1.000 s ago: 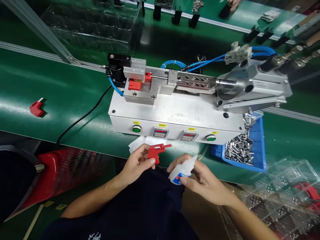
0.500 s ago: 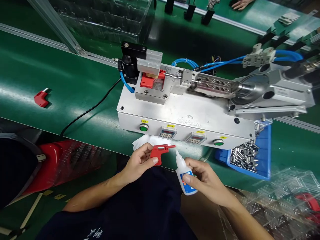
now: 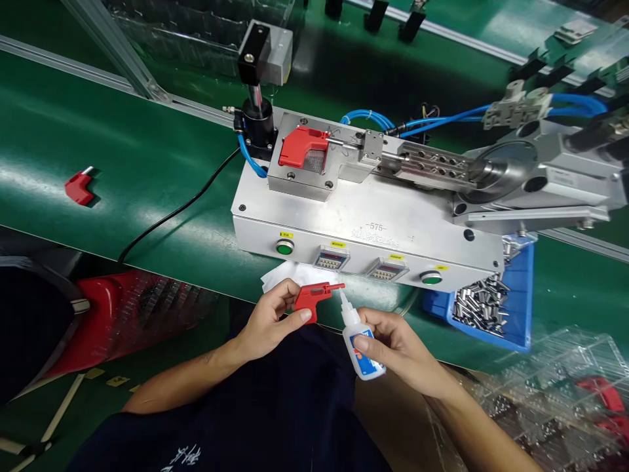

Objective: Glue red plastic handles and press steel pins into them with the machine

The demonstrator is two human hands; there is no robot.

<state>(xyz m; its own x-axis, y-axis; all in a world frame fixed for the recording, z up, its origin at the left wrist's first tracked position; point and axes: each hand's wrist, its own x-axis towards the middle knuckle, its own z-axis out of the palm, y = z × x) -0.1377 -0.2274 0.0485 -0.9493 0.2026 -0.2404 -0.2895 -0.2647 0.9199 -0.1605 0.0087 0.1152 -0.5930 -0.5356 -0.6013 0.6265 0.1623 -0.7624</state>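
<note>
My left hand (image 3: 270, 321) pinches a small red plastic part (image 3: 314, 298) with a thin arm pointing right. My right hand (image 3: 398, 351) grips a small white glue bottle (image 3: 358, 337), tilted so its nozzle tip sits just under the end of that arm. Both hands are over my lap, in front of a metal press fixture (image 3: 368, 229). Another red part (image 3: 301, 145) lies in the fixture's nest, with the clamp block (image 3: 265, 46) raised above it.
A loose red part (image 3: 78, 187) lies on the green belt at the left. A blue tray (image 3: 515, 308) of metal pins sits at the fixture's right. A white cloth (image 3: 282, 275) is under the fixture's front edge. Clear plastic trays (image 3: 555, 393) at the lower right, a red bin (image 3: 122, 321) at the lower left.
The fixture's clamp block has risen, uncovering the red part in the nest. My right hand has brought the glue bottle's nozzle up to the red part's arm.
</note>
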